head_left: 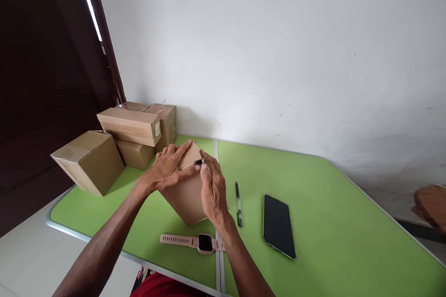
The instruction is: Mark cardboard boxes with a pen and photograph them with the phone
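A brown cardboard box [186, 199] stands on the green table [324, 204], left of the middle seam. My left hand [167, 167] lies over its top with the fingers spread across the flap. At the right side and upper edge of the box rests my right hand [213, 185], its thumb near the front corner of the top. Between the two thumbs a small dark gap shows at the edge of the flap; what is inside cannot be made out. The far fingertips of my right hand are partly hidden behind the box.
Several cardboard boxes [128, 125] are grouped at the back left. A pink smartwatch [205, 243] lies near the front edge. Right of the box are a pen [239, 205] and a black phone [278, 226]. A white wall rises behind.
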The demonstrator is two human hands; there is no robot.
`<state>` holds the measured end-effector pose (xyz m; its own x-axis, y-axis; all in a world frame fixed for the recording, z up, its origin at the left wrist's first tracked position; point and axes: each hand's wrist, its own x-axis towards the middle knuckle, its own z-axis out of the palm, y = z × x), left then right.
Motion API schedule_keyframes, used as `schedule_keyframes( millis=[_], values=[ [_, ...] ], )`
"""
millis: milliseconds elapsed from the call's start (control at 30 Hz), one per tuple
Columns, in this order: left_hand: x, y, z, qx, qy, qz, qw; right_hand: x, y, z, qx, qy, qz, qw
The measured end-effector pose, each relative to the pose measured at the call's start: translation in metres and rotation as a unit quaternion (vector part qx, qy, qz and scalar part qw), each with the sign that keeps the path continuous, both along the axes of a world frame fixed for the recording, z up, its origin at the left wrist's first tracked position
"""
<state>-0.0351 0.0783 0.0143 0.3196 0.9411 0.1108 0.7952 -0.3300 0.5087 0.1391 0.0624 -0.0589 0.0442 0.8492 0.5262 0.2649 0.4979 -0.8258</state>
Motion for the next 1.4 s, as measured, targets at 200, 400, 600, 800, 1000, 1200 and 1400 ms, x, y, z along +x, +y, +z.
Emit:
schedule_keyframes(
  millis=[200,400,600,800,1000,1200,1400],
  values=[
    [0.013,-0.013,0.002,0.040,0.055,0.033,0.997,0.000,-0.004,-0.007,0.010,0.015,-0.022,1.000],
    [0.025,-0.016,0.004,0.076,0.107,0.075,0.988,-0.007,-0.003,-0.008,0.033,0.022,-0.035,0.999],
    [0.028,-0.010,0.008,0.064,0.124,0.074,0.987,-0.001,0.005,-0.005,0.026,0.045,-0.007,0.999],
    [0.019,0.000,0.004,0.044,0.069,0.031,0.996,0.014,0.006,0.002,0.033,0.064,0.032,0.997],
    [0.014,0.006,0.005,0.013,0.061,-0.005,0.998,0.013,0.005,0.015,-0.009,0.095,0.017,0.995],
    [0.023,0.001,0.011,-0.009,0.095,-0.024,0.995,0.010,0.005,0.030,-0.124,0.138,-0.018,0.982],
    [0.022,0.002,0.014,-0.028,0.074,-0.015,0.997,0.017,0.001,0.028,-0.120,0.136,0.022,0.983]
  ],
)
